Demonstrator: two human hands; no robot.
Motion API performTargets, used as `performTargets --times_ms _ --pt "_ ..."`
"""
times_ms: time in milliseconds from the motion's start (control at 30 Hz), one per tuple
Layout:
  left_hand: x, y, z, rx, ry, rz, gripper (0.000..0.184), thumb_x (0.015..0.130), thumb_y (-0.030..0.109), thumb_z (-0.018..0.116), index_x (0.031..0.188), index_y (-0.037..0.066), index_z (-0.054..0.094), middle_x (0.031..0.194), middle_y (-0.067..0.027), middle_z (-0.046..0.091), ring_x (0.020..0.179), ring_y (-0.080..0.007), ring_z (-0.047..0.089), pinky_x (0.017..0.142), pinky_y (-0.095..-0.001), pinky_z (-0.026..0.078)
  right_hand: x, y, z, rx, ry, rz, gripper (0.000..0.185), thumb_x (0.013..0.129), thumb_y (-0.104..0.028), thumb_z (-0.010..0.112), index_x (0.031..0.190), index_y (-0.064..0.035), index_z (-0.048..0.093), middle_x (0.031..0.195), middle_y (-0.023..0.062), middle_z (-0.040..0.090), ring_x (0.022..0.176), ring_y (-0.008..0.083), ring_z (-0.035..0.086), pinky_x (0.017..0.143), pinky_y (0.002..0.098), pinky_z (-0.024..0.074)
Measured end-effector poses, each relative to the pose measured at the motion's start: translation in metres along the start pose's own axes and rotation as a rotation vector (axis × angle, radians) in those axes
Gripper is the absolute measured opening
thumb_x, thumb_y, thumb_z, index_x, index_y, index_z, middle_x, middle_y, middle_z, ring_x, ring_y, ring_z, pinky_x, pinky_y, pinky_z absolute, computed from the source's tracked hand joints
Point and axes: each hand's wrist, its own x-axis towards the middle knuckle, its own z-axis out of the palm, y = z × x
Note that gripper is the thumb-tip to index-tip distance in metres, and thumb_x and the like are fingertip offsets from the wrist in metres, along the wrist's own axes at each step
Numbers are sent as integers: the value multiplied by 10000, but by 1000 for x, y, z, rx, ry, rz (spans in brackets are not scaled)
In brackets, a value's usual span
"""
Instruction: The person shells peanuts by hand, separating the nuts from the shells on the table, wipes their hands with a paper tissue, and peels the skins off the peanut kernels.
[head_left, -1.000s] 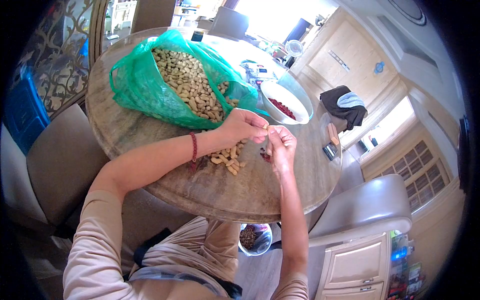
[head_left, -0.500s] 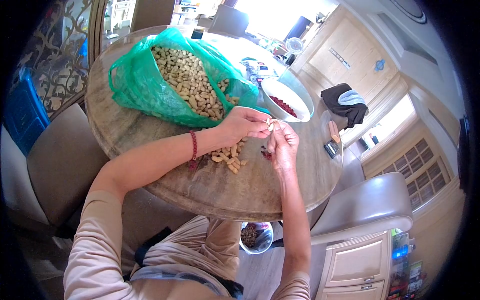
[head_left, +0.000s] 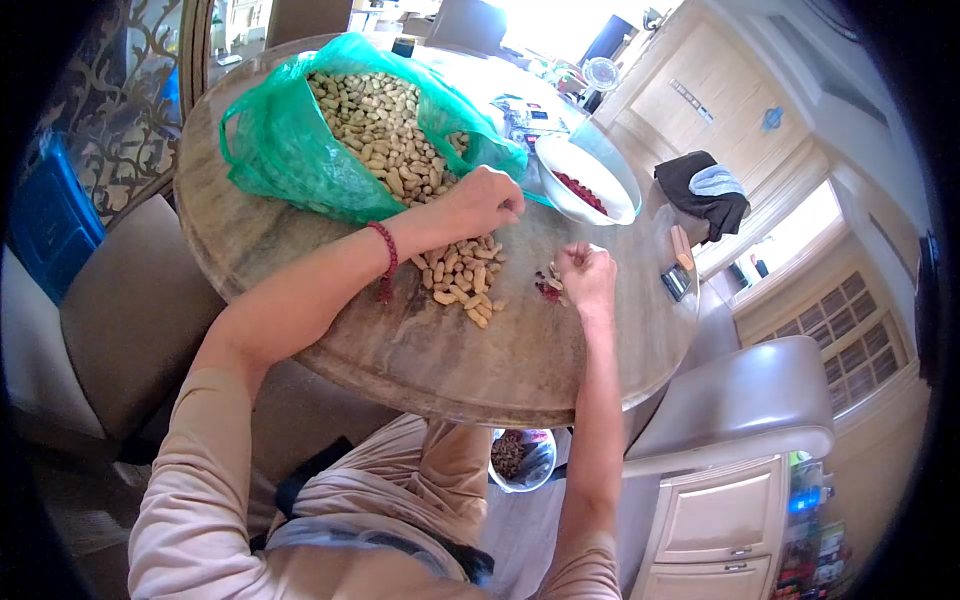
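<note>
My left hand [head_left: 484,201], a red beaded bracelet on its wrist, is raised near the front edge of an open green plastic bag [head_left: 290,160] full of unshelled peanuts [head_left: 385,130]. Its fingers are curled closed, and whatever is inside them is hidden. Below it lies a loose pile of peanuts [head_left: 465,272] on the round table [head_left: 420,375]. To the right, my right hand [head_left: 588,275] is closed with the fingertips bunched, right by a small heap of red skins and shell bits [head_left: 550,288]. What its fingers hold cannot be made out.
A white bowl [head_left: 565,200] with red kernels stands behind my right hand. A dark phone-like object [head_left: 676,283] lies near the table's right edge. Below the front edge is a bin [head_left: 525,465] with shells inside. Chairs [head_left: 735,410] flank the table.
My hands, which were together on a cracked peanut, have parted. The left has moved up and left toward the bag, the right slightly down to the small heap, where pale shell bits now show.
</note>
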Motion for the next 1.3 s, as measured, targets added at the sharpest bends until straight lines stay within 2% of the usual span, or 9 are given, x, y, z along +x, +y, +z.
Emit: performTargets --times_ms 133,300,467,633,733,867,933,1100,1300 --pt "-8 -1 13 43 -173 20 142 656 114 680 758 20 648 758 -122 627 744 -273 590 680 -358 475 -2 -20 -14 -237 -196 161 171 663 -123 594 724 22 661 651 207 609 637 316 628 642 370 487" --pt "-14 9 17 236 -413 -75 126 664 132 677 739 33 656 761 -136 619 845 -312 556 714 -398 467 -5 -12 -12 -265 -225 97 179 652 -150 636 721 13 666 657 212 612 672 317 627 670 375 481" --pt "-14 12 11 192 -413 -54 102 674 122 671 736 42 662 767 -118 621 835 -300 563 712 -394 467 -3 -15 -13 -209 -258 161 193 659 -169 656 731 10 669 646 210 609 664 325 622 669 376 481" --pt "-16 9 13 166 -416 -33 87 683 114 668 737 46 664 768 -107 626 851 -289 564 714 -389 468 -7 -29 -9 -137 -130 76 147 687 -125 642 758 0 671 648 188 621 587 253 628 592 339 484" --pt "-16 3 21 164 -257 99 16 661 44 629 658 39 644 681 -134 622 688 -297 619 591 -371 472 -8 -27 -3 -57 -68 -33 139 700 -105 644 794 -7 672 560 133 587 498 159 571 533 302 456" --pt "-9 17 13 -238 -74 -70 75 681 97 663 706 27 672 662 -121 624 599 -197 600 537 -307 446 -6 -27 -5 28 -120 100 137 728 -91 653 833 -5 674 504 13 526 471 70 453 497 257 412" --pt "-7 22 11 -351 -39 -151 98 687 108 671 728 19 679 653 -103 630 567 -147 583 519 -283 434 -4 -24 -3 360 -113 51 134 767 -73 647 871 10 669 506 -69 444 495 31 363 476 218 364" --pt "-5 28 8 -827 -90 -362 123 755 114 654 783 -3 679 672 -6 627 557 -59 494 514 -208 399 -6 -29 -4 506 -98 -12 137 787 -32 647 909 29 656 665 -31 584 598 20 473 554 187 408" --pt "-4 35 8 -1156 -211 -516 180 829 163 629 888 -4 657 797 -45 639 657 -81 541 603 -201 437 -6 -28 -4 737 -64 -72 161 778 -8 655 933 34 649 842 68 661 738 77 589 676 211 476"
